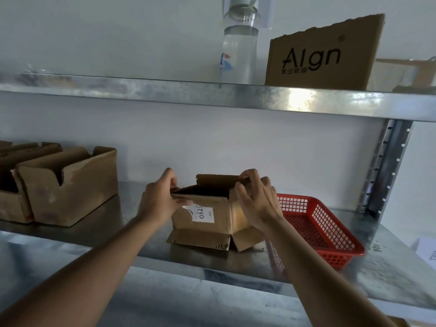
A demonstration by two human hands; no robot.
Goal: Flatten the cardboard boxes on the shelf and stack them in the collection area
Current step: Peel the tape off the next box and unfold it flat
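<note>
Small box: stands on the middle shelf, top open and dark inside, bottom flaps splayed out beneath it; a white label with handwriting on its front.
Left hand: fingers curled over the box's left top edge, gripping it.
Right hand: fingers pinching the right top flap.
Open boxes at left: two (side by side, touching); contents not visible.
Red basket: one mesh basket just beside the small box on the right; nothing visible inside.
Upper shelf: one clear bottle, one printed cardboard piece.
</note>
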